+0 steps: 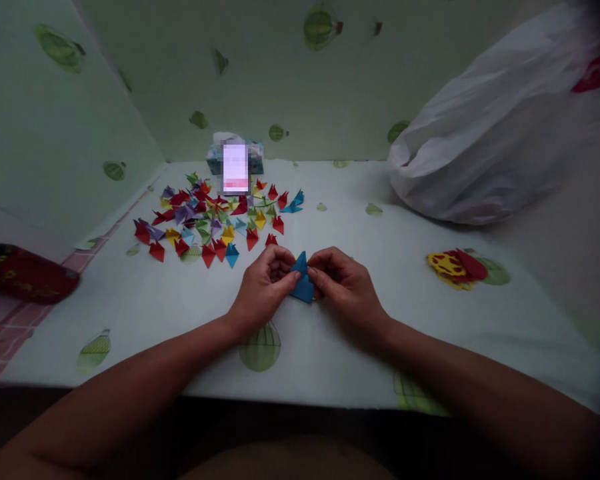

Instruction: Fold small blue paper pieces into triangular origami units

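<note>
Where the two hands meet above the pale tablecloth (355, 360), a blue folded paper (303, 289) stands between them, at the near middle of the scene. The left hand (264, 285) pinches its left edge, thumb laid on the near face; the right hand (351, 287) grips the right edge with its thumb at about the same height. Both grips are narrow; the fingers behind the paper are mostly hidden. Note the principal relation: the long axis runs from near to far, narrow point away from the person and broad end toward them, crossing the line that joins the hands. Neither hand is clearly nearer, for each touches one side. Beyond, to the far left, lie many-coloured paper figures (216, 225), before a lit screen (235, 167) and a tissue box (257, 157). A red can (30, 273) occupies the left, a white plastic bag (460, 147) the far right, and a yellow-and-red cutout (447, 264) the right.
</note>
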Action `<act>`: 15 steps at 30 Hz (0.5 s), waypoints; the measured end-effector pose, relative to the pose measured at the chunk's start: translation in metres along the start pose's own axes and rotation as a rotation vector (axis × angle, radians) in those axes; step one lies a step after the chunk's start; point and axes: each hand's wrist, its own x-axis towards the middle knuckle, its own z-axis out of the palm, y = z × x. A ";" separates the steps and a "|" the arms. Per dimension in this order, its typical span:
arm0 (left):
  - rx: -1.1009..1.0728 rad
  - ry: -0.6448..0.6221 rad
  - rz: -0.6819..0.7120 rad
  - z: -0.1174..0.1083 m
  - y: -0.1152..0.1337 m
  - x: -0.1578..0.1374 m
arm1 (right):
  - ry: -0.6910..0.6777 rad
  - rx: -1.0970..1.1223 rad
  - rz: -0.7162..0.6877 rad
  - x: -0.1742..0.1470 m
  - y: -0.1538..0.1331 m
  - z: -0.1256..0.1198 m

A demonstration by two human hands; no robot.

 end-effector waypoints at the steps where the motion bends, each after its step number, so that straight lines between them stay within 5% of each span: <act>1: -0.002 -0.002 0.001 0.000 0.000 0.000 | -0.001 0.004 0.001 0.000 0.000 0.000; 15: 0.023 0.004 0.015 -0.001 -0.001 -0.001 | 0.003 0.046 0.008 -0.001 0.002 0.000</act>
